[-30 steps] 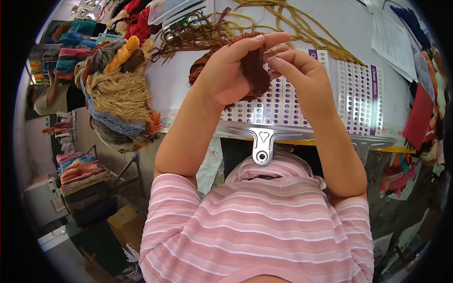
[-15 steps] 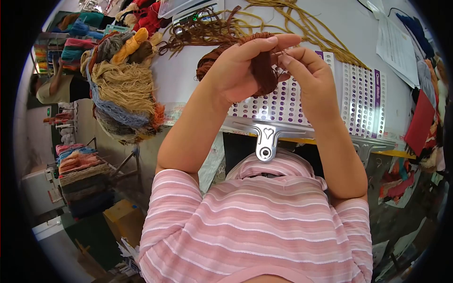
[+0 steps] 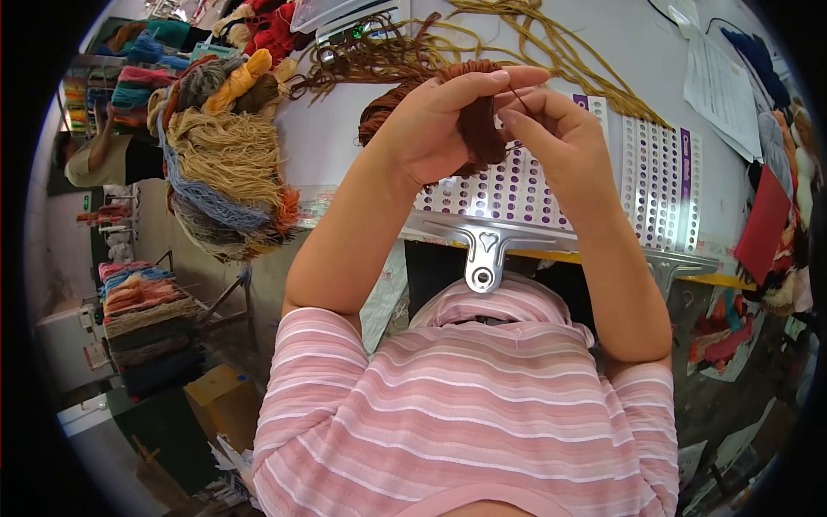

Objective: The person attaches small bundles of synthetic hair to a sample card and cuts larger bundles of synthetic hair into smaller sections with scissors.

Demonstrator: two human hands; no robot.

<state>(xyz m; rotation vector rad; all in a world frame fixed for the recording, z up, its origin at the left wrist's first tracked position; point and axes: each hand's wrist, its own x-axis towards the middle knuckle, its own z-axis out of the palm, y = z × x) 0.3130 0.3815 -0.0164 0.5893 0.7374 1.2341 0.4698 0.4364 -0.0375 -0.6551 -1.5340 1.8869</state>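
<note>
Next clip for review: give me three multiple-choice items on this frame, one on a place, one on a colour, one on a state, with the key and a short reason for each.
1. Where does the big heap of tan, blue and orange yarn skeins lie?
A. At the table's left end
B. On the white papers
C. On the punched card

2. What colour is the bundle of yarn in the left hand?
A. Mustard yellow
B. Reddish brown
C. Blue

3. What is the right hand doing?
A. Lying flat on the table
B. Pinching a thin strand beside the bundle
C. Hanging open and apart from the yarn

Key: 1 A, the heap sits at the left end of the white table. 2 B, the wound yarn is reddish brown. 3 B, its fingertips close on a strand next to the left hand's grip.
</note>
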